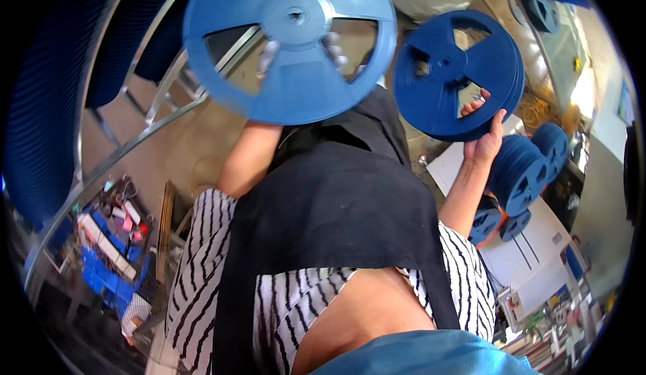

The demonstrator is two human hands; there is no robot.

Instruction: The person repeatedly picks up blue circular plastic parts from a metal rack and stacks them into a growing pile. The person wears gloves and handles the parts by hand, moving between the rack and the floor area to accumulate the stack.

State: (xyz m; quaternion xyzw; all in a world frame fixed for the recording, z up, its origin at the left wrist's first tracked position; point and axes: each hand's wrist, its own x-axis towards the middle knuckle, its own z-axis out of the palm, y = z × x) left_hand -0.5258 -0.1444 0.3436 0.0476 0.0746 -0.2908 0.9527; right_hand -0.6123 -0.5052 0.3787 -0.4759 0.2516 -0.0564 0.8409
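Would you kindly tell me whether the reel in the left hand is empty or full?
Empty, apparently: fingers and background show through the reel, with no winding visible.

The light-blue reel [296,85] looks smooth, glossy plastic, the apron [343,207] matt cloth, the rail [122,153] shiny metal.

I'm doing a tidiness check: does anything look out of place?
The yellow strands right of the right reel look untidy, lying in a loose tangle. I see no damage on that reel or the left reel, whose top leaves the frame.
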